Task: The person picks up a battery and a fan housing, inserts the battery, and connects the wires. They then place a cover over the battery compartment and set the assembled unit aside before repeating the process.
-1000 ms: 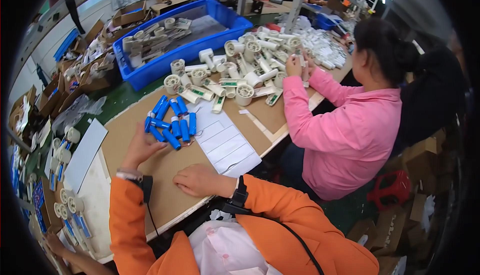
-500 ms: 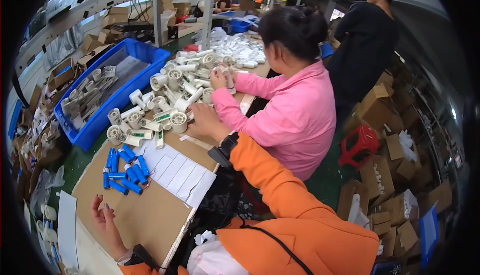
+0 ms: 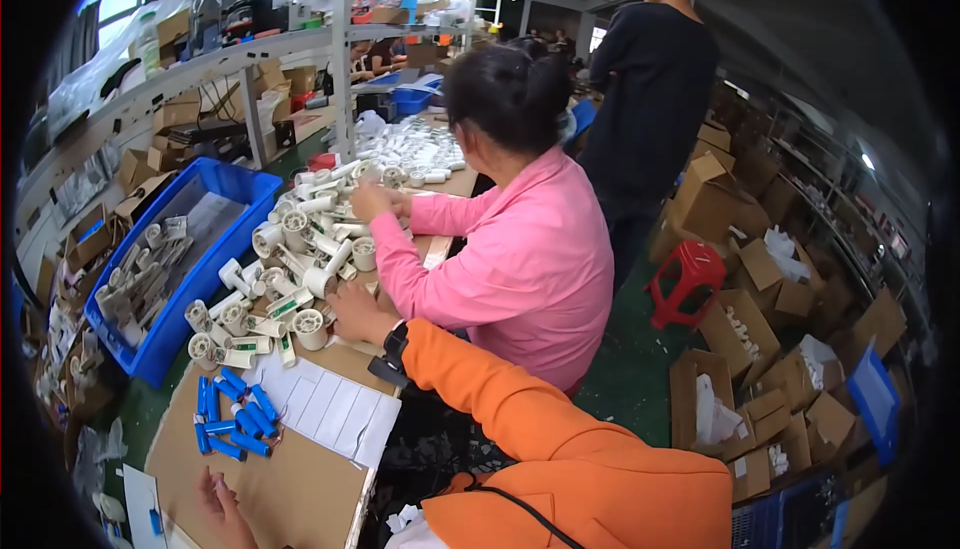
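My right hand [image 3: 358, 313] reaches into the near edge of a heap of white plastic housings [image 3: 290, 239]. Its fingers are bent around a white housing [image 3: 318, 283], partly lost among the parts, beside a round-ended housing [image 3: 310, 327]. Low in the picture, my left hand [image 3: 222, 509] hovers over the brown board [image 3: 300, 479] with fingers loosely apart and nothing in them. Ahead of it lies a cluster of blue cylindrical batteries [image 3: 235, 419]. A ruled white paper sheet [image 3: 330, 404] lies beside them, and some housings show green circuit boards inside.
A blue bin [image 3: 150, 349] with white parts stands to the left. At my right sits a co-worker in pink [image 3: 510, 239], hands at the heap's far side. Behind are a standing person in black [image 3: 650, 99], a red stool [image 3: 690, 279] and several cardboard boxes [image 3: 740, 329].
The view has tilted up and turned right, so the bench sits lower and farther left. My right hand stays at the heap. The co-worker's hands have shifted over the parts.
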The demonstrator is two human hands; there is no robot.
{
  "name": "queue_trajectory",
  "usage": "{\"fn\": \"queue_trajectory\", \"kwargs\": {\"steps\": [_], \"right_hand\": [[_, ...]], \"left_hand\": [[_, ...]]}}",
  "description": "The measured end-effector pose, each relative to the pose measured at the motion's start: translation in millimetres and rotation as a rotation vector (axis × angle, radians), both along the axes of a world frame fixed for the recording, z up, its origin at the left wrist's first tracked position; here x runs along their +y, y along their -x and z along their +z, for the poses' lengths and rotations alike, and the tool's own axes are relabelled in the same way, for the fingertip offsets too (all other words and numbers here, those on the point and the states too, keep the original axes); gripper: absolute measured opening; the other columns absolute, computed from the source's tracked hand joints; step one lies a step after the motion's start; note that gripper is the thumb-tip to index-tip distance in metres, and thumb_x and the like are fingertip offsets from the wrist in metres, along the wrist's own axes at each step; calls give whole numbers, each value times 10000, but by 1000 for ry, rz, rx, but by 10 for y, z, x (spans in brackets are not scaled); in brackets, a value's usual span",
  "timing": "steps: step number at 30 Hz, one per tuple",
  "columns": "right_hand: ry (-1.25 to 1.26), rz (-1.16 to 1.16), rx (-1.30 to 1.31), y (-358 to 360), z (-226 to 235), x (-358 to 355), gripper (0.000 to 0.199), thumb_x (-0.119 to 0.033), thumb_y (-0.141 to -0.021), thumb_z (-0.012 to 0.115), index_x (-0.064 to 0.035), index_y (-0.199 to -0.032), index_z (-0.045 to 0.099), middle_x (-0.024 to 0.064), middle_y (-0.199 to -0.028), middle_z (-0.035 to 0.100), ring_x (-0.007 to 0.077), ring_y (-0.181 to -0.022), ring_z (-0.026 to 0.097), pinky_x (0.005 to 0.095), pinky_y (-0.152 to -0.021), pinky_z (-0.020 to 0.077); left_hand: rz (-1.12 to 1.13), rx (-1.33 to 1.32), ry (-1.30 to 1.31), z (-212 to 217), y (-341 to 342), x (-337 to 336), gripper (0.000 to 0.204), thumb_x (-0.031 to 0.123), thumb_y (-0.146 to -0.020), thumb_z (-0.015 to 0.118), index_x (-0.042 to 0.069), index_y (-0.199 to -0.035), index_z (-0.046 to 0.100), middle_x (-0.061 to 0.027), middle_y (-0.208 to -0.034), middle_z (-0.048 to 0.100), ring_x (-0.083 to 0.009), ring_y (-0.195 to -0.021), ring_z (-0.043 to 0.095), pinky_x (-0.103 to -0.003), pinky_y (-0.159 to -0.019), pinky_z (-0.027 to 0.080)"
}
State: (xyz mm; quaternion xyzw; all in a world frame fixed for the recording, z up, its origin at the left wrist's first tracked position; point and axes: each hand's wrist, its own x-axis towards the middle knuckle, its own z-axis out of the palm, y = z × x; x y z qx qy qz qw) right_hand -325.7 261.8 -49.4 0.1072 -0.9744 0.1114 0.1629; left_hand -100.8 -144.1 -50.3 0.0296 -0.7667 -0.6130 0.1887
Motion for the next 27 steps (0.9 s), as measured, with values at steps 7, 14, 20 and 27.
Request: {"fn": "queue_trajectory", "kwargs": {"steps": [7, 14, 20, 27], "right_hand": [[-56, 172, 211, -240, 197, -36, 414, -232, -678, 721, -38, -1027, 612, 136, -972, 639, 310, -952, 600, 411, -903, 443], [71, 164, -110, -620, 645, -234, 483, -305, -734, 722, -52, -1096, 526, 164, -960, 639, 347, -907, 638, 469, -763, 504], [575, 375, -144, -1131, 755, -734, 510, -363, -772, 734, -77, -1155, 558, 179, -1041, 664, 355, -962, 649, 450, -801, 514], [1036, 716, -559, -1636, 122, -1641, 523, -279, -839, 722, -21, -1248, 524, 130, -1030, 642, 221, -915, 615, 361, -839, 507]], "left_hand": [[17, 22, 19, -15, 15, 23, 322, 184, -982, 563, 47, -1273, 563, -11, -1012, 605, -47, -772, 499, -189, -645, 409], [-114, 6, -2, 192, -147, 195, 350, 164, -962, 594, 37, -1281, 529, -35, -1051, 589, -85, -850, 516, -219, -711, 428], [-273, -17, -20, 491, -328, 552, 388, 143, -942, 625, 26, -1290, 496, -58, -1090, 573, -123, -929, 533, -248, -777, 446], [-451, -50, -38, 833, -506, 880, 444, 119, -920, 661, 14, -1299, 456, -85, -1135, 554, -167, -1020, 553, -283, -855, 468]]}}
